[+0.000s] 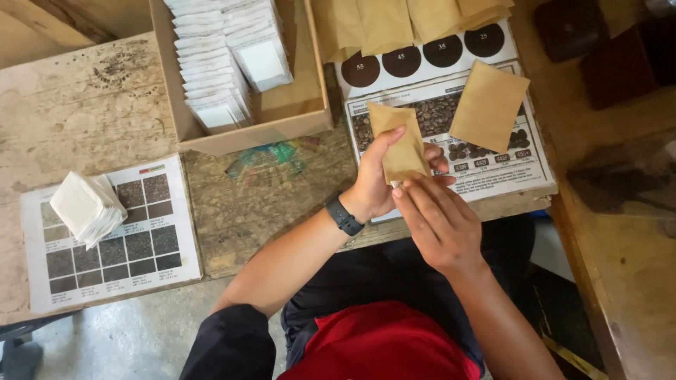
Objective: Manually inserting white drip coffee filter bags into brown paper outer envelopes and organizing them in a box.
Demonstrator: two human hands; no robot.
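Head view, looking down on a worn wooden worktop [91, 105]. I see the left hand [377, 184] closed around a small tan pouch [400, 144], thumb across its front and fingers behind it, holding it upright just above the worktop's near edge. The right hand [440, 222] is at 5 o'clock of the pouch, its fingers extended and nearly flat, the fingertips [415, 184] touching the pouch's lower edge; it grips nothing that I can make out. A small pale bit shows at the pouch's bottom, too small to identify. A dark watch [344, 215] sits on the left wrist.

Under and behind the hands lies a printed chart [493, 172] with bean photographs and a row of dark discs [422, 55] along its far side. A second tan pouch [489, 105] lies flat on the chart, at 2 o'clock of the held one and apart from it. More tan pouches [408, 21] overlap at 12 o'clock, along the top edge of the view.

At 10 o'clock stands an open cardboard box [246, 134] packed with rows of white sachets [218, 63]. At 9 o'clock, well apart, a second chart [148, 239] of dark sample squares lies on the worktop, carrying a loose stack of white filters [86, 207] on its far left corner.
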